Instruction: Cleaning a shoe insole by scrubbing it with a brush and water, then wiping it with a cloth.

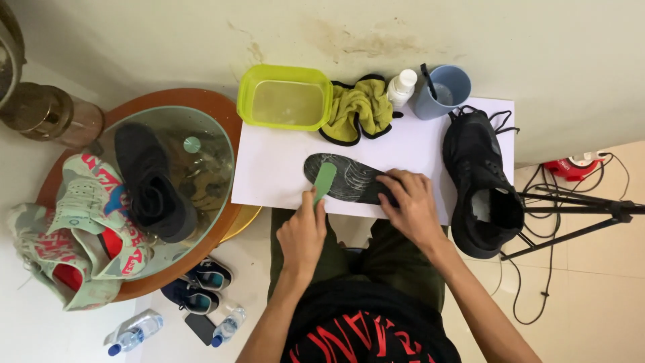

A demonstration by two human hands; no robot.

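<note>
White board (275,168) bears insole (349,180); hands pin, brush (324,180) it.

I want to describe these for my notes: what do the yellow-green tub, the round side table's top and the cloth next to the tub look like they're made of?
The tub looks like translucent plastic: light passes through its glossy walls. The side table's top appears to be clear glass, since shapes show through it, set on a brown, probably wooden, rim. The cloth looks like soft microfibre or terry: fuzzy yellow-green pile with dark edging.

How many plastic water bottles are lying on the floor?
2. One clear plastic water bottle with a blue cap lies bottom left; another lies right of it, beside the dark phone. More may be hidden.
</note>
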